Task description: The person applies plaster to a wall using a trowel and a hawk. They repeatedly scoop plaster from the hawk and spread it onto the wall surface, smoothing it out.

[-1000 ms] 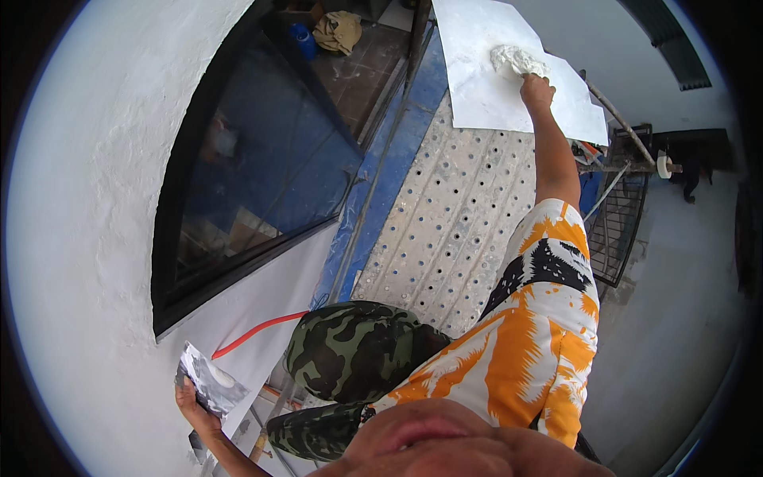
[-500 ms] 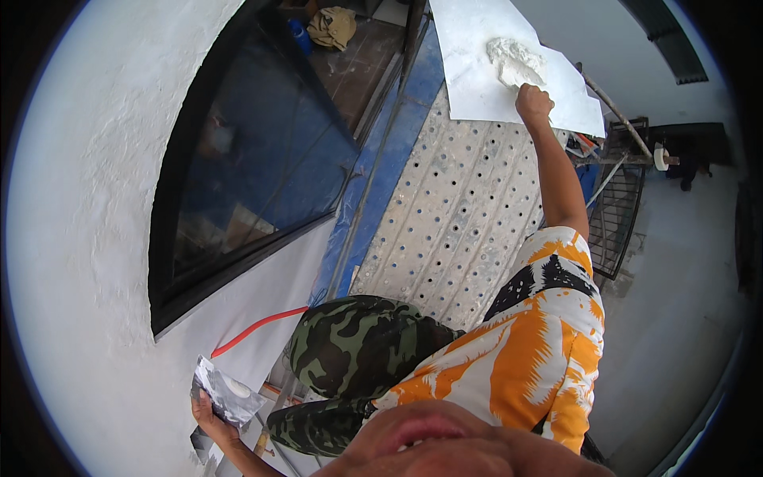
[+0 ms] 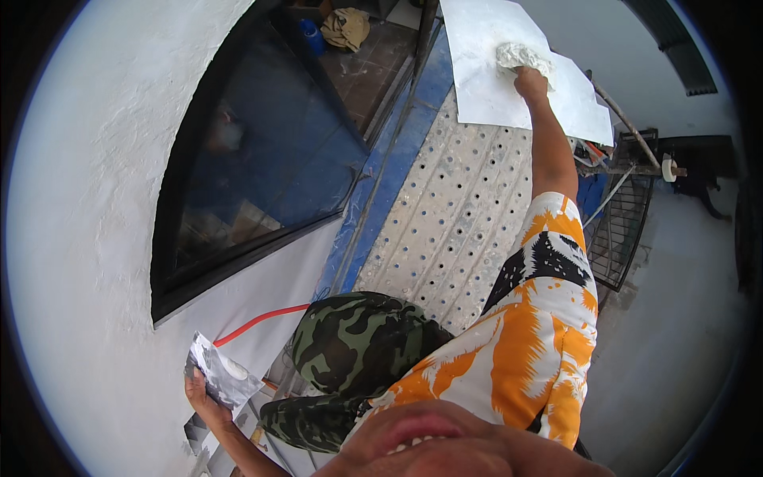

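Observation:
My right arm stretches far forward, and my right hand (image 3: 531,83) is closed at the near edge of a mound of white paste (image 3: 520,56). Whatever it grips is hidden by the fist and the paste. The mound lies on a large white sheet (image 3: 481,95) at the far end of the platform. Low at the left, close to the wall, my left hand (image 3: 205,397) is wrapped around the edge of a shiny metal plate (image 3: 226,378). A pale smear of paste shows on that plate.
A perforated metal platform (image 3: 445,207) runs away from my knees. On the left are a rough white wall (image 3: 95,183) and a dark-framed window (image 3: 262,183). A red tube (image 3: 262,319) sticks out near my knee. Scaffold poles (image 3: 624,119) and a metal grille (image 3: 624,230) stand at the right.
My right hand has moved a little farther forward, into the near side of the paste. My left hand and the metal plate sit slightly higher in view, and the whole view has shifted slightly.

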### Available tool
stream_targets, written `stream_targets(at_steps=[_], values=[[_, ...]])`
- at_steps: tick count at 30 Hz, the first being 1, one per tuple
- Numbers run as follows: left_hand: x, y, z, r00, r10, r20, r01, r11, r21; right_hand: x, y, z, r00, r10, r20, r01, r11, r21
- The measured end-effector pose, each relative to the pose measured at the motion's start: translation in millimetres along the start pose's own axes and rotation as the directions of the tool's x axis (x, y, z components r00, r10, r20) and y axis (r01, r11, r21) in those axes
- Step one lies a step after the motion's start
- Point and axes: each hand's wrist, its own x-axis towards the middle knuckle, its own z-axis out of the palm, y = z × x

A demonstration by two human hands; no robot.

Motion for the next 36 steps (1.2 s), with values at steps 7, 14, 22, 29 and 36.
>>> stream_targets(at_steps=[7,14,22,29,36], values=[[19.7,-20.3,45.7,0.986,0.056,0.158,-0.025,0.981,-0.191,-28.4,0.6,-0.4,0.977,-0.177,0.118,0.179,0.984,-0.002],[48.9,-67.0,112.5,0.989,-0.017,0.148,0.084,0.883,-0.462,-88.7,19.4,-26.8,0.964,0.265,-0.007,-0.096,0.373,0.923],[55.3,-85.8,305.2,0.888,-0.055,0.457,0.358,0.707,-0.609,-198.3,-41.5,-137.2,0.986,0.065,-0.152,0.158,-0.638,0.754],[24.0,-25.1,358.9,0.845,-0.099,0.526,0.464,0.626,-0.627,-331.0,-222.6,-215.1,0.786,-0.322,-0.527,0.318,-0.520,0.793],[31.0,-27.3,200.7,0.941,-0.015,0.338,0.304,0.480,-0.823,-370.8,-334.0,-272.3,0.346,-0.766,-0.541,0.648,-0.222,0.728]])
